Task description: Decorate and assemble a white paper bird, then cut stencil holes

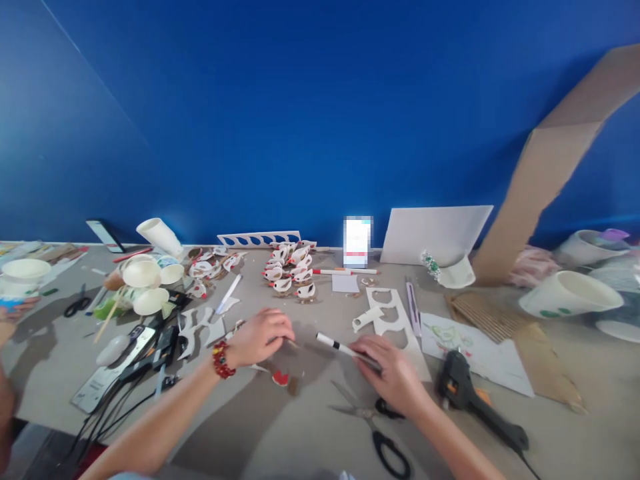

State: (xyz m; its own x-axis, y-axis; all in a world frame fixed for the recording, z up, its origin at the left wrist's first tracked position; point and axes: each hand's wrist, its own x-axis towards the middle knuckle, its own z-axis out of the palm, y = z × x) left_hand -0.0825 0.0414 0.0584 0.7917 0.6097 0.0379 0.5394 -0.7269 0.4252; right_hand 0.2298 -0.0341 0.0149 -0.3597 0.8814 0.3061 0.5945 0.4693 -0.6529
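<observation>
White marker (pixel 344 349) gripped in the right hand (pixel 385 370)
One end points toward the curled left hand (pixel 265 337), whose contents I cannot tell; scissors (pixel 369 413) lie just beside the grip, probably for easy reach.

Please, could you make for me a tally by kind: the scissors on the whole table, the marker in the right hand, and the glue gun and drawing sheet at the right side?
Scissors: 2, one near the right hand, one far left
Marker: 1
Glue gun: 1
Drawing sheet: 1
Total: 5
</observation>
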